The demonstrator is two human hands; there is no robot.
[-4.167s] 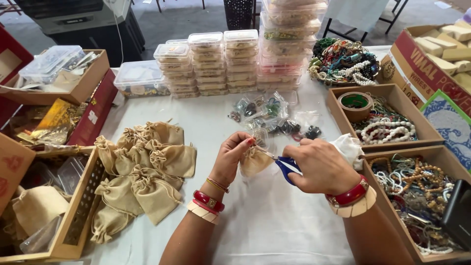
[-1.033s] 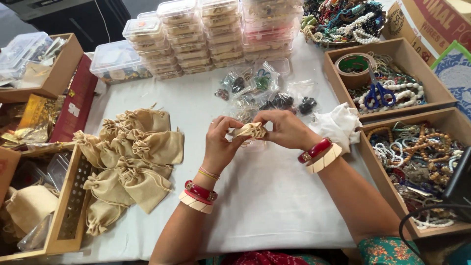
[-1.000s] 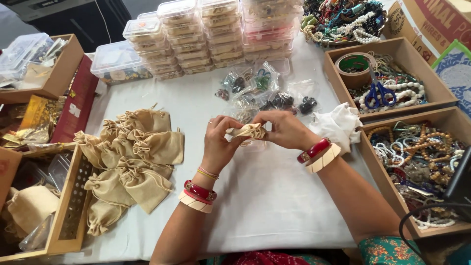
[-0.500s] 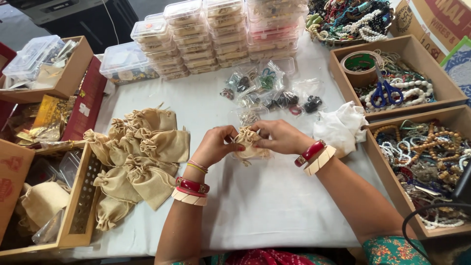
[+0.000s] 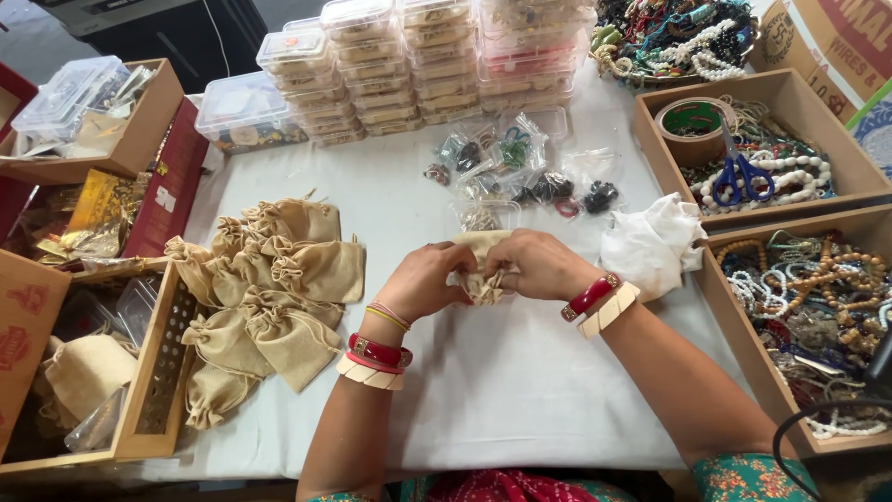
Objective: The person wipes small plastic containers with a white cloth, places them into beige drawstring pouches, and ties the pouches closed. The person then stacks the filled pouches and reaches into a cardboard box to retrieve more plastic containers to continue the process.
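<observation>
Small burlap pouch (image 5: 483, 265) pinched between left hand (image 5: 426, 282) and right hand (image 5: 539, 265) | pile of drawstring pouches (image 5: 269, 297) lying left | white cloth (image 5: 650, 244) just right | beads hidden inside.

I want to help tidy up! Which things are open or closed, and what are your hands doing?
Small burlap pouch: held in both hands, mouth gathered.
Left hand: gripping the pouch.
Right hand: gripping the pouch.
Pile of pouches: cinched shut, lying flat.
Stacked plastic boxes: lids on.
Scissors: closed, in a box.
Tape roll: lying flat.
</observation>
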